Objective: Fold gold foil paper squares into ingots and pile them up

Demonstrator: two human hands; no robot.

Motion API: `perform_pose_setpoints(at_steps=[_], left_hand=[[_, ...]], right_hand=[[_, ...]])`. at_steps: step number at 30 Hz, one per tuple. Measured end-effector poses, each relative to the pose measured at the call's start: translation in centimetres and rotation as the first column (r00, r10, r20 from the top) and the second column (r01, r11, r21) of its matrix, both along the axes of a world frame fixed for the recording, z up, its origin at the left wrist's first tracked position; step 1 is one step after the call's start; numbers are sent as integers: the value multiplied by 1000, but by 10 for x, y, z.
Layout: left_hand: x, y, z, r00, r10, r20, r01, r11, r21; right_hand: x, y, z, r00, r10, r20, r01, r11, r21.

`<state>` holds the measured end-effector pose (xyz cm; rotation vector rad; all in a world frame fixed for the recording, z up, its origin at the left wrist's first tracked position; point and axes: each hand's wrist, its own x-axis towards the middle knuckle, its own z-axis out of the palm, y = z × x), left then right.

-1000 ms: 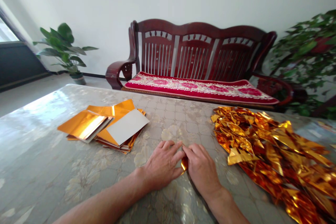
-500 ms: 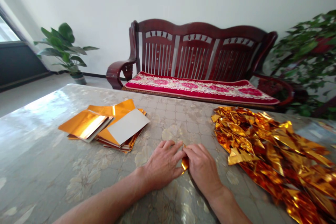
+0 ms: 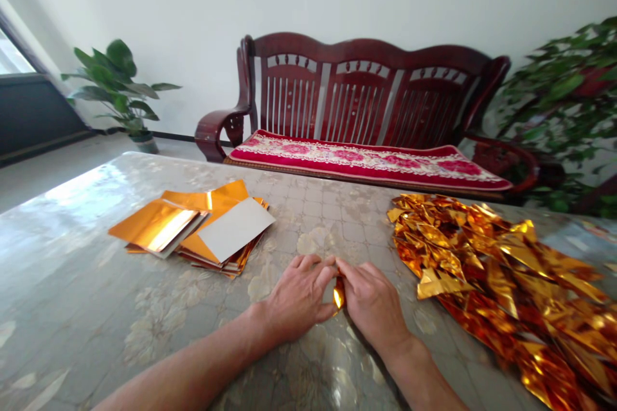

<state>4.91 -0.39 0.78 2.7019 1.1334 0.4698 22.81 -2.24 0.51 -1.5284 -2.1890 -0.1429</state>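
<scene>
A small piece of gold foil paper is held between my two hands just above the table, mostly hidden by the fingers. My left hand grips it from the left, thumb at its lower end and fingertips at its upper end. On the other side my right hand is closed on it, index finger touching the left fingertips at the top. Left of the hands lies a loose stack of flat gold foil sheets, one showing its pale back. To the right spreads a heap of folded gold foil pieces.
The table has a glossy floral cover. Behind it stands a dark wooden bench with a red patterned cushion. Potted plants stand at the left and right. Clear plastic lies near the heap's far right.
The fingers have shifted slightly along the foil piece, and the right index finger now reaches across its top end. The stack and the heap are unchanged.
</scene>
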Motion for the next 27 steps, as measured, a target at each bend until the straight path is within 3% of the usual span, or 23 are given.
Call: perform_pose_setpoints(at_steps=[15,27], left_hand=[[-2,1,3,994,-32,-101,41,996,84],[-1,1,3,987,-37,-157,59,989,137]], right_hand=[[1,0,-1,1000,-18,-26,18,999,34],[10,9,-5,981,-83,-178,74,996,-53]])
